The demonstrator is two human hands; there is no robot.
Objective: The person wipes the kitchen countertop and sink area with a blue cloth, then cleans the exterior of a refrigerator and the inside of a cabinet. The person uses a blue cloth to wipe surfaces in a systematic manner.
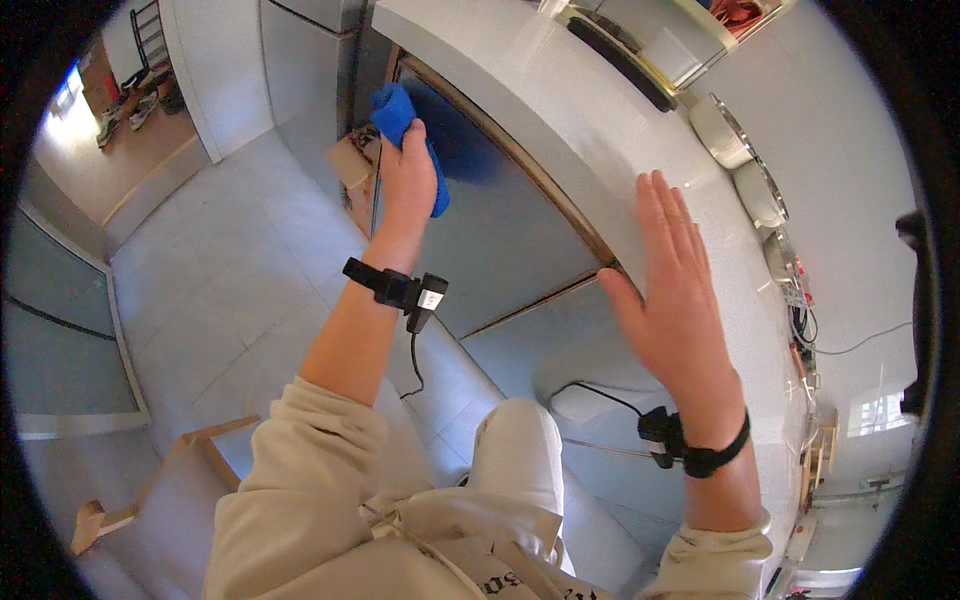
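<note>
My left hand (407,176) grips a folded blue cloth (392,109) against the upper left part of a grey cabinet door (502,217) under the counter. Part of the cloth hangs below the fingers along the door. My right hand (675,292), empty, has its fingers extended and its thumb spread; it is over the edge of the white countertop (592,142), and whether it touches the top I cannot tell. Each wrist wears a black strap with a small device and a cable.
White pots (720,131) stand along the wall at the back of the counter, near a dish rack (675,45). A cardboard box (352,161) is beside the cabinet's left end. A wooden-framed chair (180,480) stands at lower left. Shoes (142,109) lie beyond the doorway.
</note>
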